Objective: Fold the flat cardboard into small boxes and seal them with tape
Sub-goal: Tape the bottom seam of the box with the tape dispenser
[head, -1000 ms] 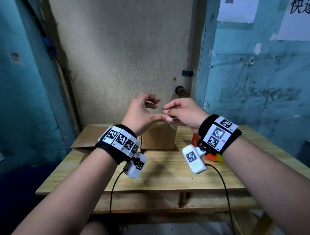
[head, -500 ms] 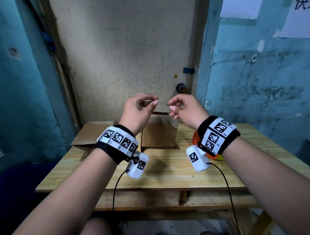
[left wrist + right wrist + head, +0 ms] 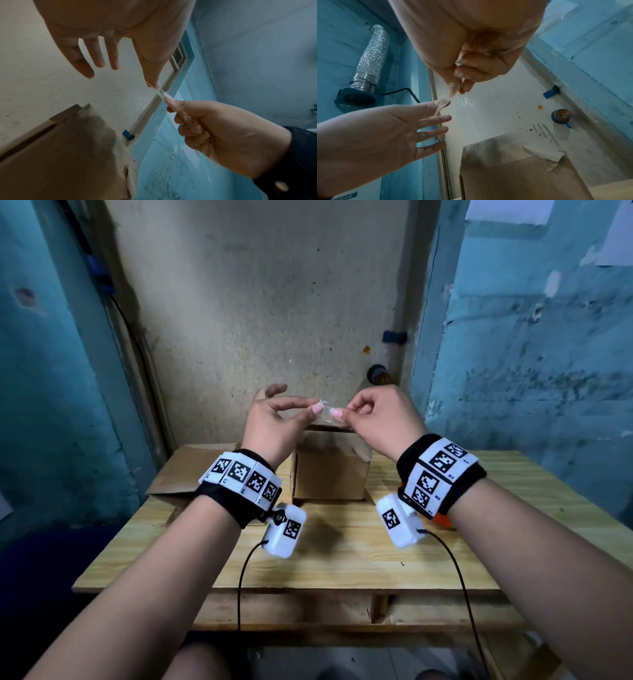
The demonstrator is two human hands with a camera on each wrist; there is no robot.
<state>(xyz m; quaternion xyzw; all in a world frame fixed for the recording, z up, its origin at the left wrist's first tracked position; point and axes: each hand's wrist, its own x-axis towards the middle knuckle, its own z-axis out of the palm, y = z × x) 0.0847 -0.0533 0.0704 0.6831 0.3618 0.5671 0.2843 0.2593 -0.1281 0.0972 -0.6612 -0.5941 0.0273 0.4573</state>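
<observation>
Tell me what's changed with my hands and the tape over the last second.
The hands, touching a second ago, have drawn slightly apart. The left hand and right hand now each pinch an end of a small clear tape scrap, held between them above the box. The left hand's other fingers have spread open. The box, the flat cardboard and the table stayed put.
</observation>
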